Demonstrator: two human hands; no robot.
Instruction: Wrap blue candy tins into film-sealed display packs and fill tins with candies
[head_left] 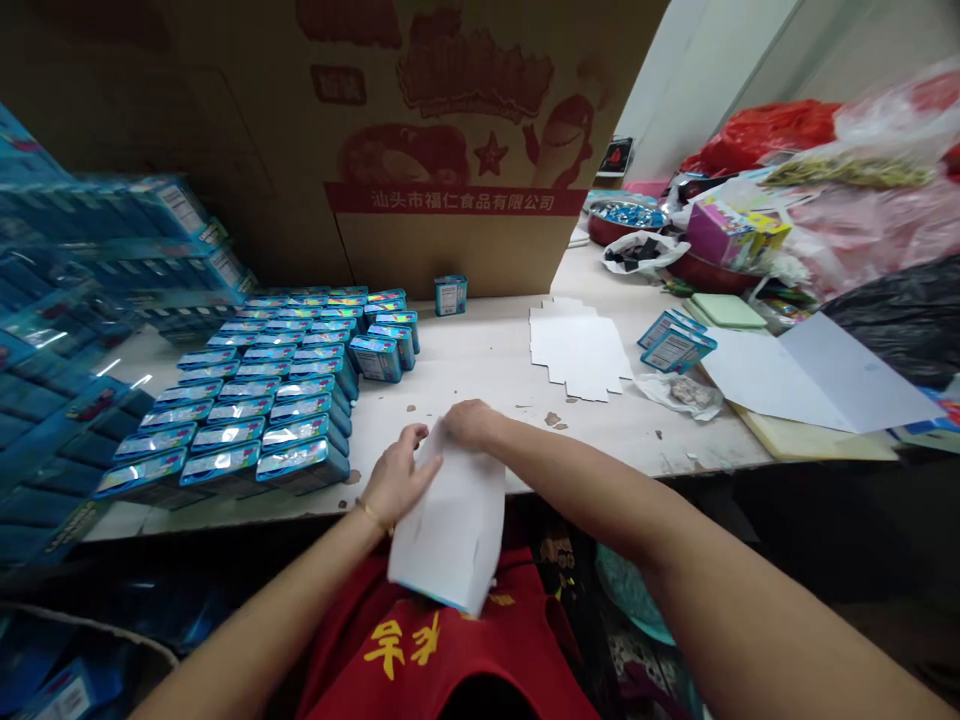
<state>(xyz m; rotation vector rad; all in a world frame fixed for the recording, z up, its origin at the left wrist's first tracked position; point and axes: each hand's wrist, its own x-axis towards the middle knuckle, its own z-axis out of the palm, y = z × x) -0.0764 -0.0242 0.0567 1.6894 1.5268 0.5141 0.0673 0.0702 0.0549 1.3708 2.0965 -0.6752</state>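
Head view: what lies between the person's two hands, and how does each hand stand?

— A white, bendable cardboard sheet (450,530) with a thin blue lower edge, tilted in front of the worktop's near edge, its lower end over a red garment with yellow lettering (529,655). The right hand (471,425) is curled over the sheet's upper end, grasping it. The left hand (397,485) touches the sheet's left edge, thumb across the white face; from where I stand I cannot tell whether its fingers close on it.

— And on the white, chipped worktop (480,355)?

— To the left, small blue cardboard boxes (225,432) stand in rows reaching the near edge. A single blue box (451,296) stands towards the far edge, before a large brown cardboard carton with red print (247,140). Right of the middle, a flat white cardboard blank with stepped edges (577,345). Farther right, two tilted blue boxes (679,350), just beyond a crumpled clear plastic bag (679,393). Towards the far right corner, a round red bowl (601,232) of blue-wrapped pieces.
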